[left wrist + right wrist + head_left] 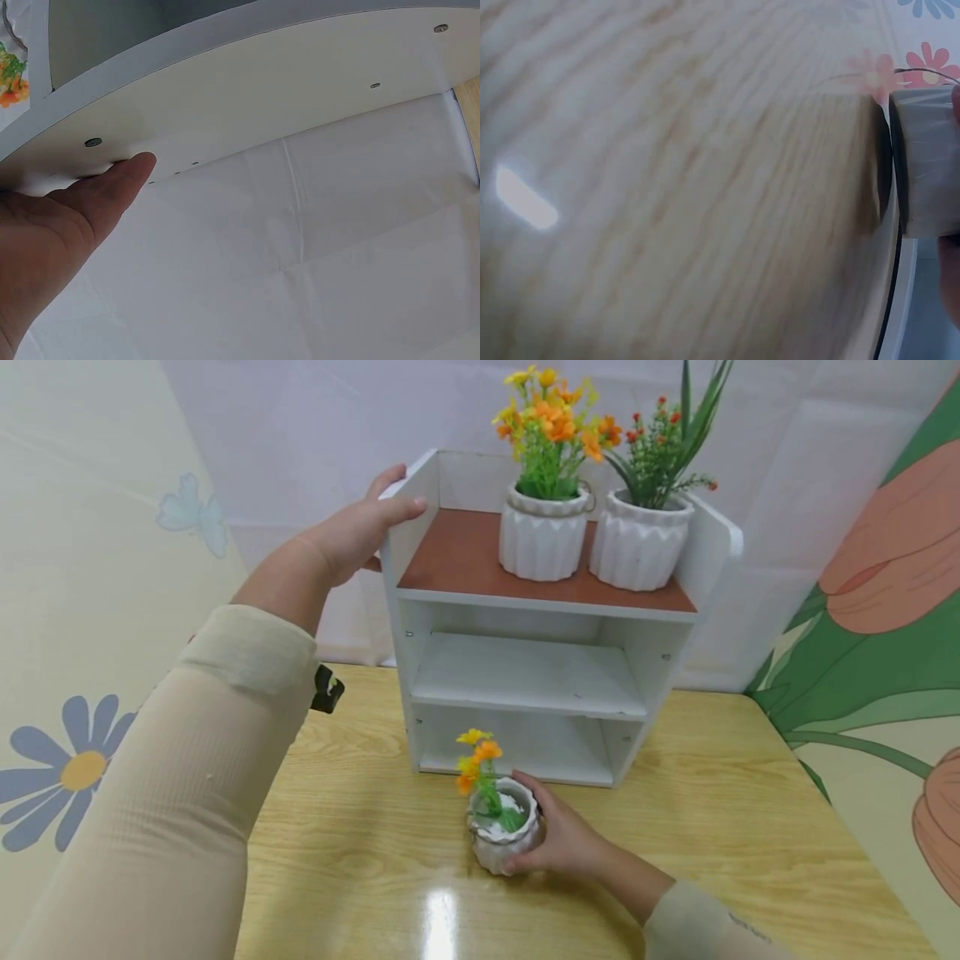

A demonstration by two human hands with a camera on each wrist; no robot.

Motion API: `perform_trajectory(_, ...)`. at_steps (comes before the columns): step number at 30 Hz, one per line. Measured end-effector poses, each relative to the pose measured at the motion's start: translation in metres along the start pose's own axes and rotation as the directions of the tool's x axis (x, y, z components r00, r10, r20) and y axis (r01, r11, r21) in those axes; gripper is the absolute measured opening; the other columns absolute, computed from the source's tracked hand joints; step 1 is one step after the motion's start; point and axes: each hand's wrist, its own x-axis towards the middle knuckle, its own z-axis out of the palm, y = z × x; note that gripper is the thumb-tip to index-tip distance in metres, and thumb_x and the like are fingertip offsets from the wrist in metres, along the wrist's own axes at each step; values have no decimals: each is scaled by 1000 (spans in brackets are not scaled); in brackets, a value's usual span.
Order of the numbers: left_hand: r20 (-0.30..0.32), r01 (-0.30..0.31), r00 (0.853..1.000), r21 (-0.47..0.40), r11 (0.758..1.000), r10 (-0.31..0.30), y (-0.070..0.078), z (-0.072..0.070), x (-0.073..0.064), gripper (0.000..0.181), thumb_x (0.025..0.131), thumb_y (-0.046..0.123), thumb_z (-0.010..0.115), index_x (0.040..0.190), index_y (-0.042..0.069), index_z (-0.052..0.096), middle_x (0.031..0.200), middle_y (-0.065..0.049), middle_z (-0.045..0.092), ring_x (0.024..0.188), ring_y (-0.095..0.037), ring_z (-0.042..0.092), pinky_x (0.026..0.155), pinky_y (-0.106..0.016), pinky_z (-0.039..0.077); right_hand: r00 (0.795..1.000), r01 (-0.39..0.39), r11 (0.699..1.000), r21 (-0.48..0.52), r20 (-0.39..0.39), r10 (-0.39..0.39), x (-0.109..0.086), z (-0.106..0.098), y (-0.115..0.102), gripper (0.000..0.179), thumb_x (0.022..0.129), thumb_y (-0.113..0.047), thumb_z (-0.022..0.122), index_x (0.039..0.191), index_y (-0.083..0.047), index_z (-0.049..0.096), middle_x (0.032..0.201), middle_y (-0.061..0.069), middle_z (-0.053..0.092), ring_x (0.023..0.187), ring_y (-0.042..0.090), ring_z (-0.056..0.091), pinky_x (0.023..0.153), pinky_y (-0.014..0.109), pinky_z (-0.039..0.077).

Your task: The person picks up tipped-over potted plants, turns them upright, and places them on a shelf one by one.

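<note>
In the head view, a white shelf unit (528,672) with a reddish-brown top board stands on the table. My left hand (360,531) grips the upper edge of its left side panel (408,514); the left wrist view shows a digit lying along that panel's outer face. My right hand (566,839) holds a small white flowerpot (498,852) by its right side, in front of the bottom compartment. Yellow and orange artificial flowers (480,768) lean left out of this pot. From the right wrist, the flowerpot's base (901,165) appears very close to the tabletop; contact is unclear.
On the top board stand two larger white pots, one with orange flowers (543,539), the other with red berries and long leaves (641,547). A black object (327,689) shows beside my left sleeve. The wooden table (337,827) meets a white cloth backdrop behind.
</note>
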Motion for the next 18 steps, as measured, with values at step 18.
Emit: perform_trajectory(18,-7,6,1000,-2,1000,-6,0,1,0,71,97,62,33,150,52,-12,159,-2,21,140,-25,27,115,-54,26,998,41,997,60,-46,-38,-6,6,10,114,59,-21,95,152,-22,29,149,12,44,136,41,42,111,67,25)
